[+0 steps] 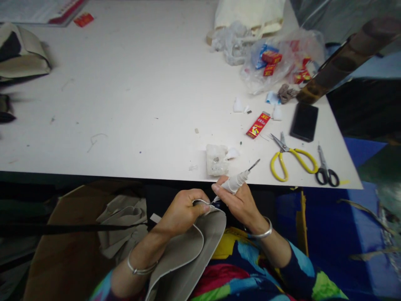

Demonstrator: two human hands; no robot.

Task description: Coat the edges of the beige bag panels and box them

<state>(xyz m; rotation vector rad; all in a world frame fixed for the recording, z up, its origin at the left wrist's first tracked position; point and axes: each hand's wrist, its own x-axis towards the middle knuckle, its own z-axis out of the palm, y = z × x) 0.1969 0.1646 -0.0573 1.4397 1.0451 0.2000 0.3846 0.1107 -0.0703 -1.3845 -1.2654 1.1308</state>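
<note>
My left hand [183, 211] is closed around the edge of a grey-beige fabric piece [188, 255] that lies across my lap, pinching its white trimmed rim. My right hand [239, 200] grips a small tape-wrapped hand tool [236, 182] with a thin metal tip, its lower point touching the fabric's rim beside my left fingers. Both hands work just below the front edge of the white table [125, 96]. Silver bangles sit on both wrists.
On the table near its front edge lie a white block [216, 159], yellow-handled scissors [290, 159], small black scissors [326, 169], a red packet [258, 124], a black phone [303, 121] and a plastic bag of red boxes [278, 58]. More fabric pieces [122, 221] lie in a box lower left.
</note>
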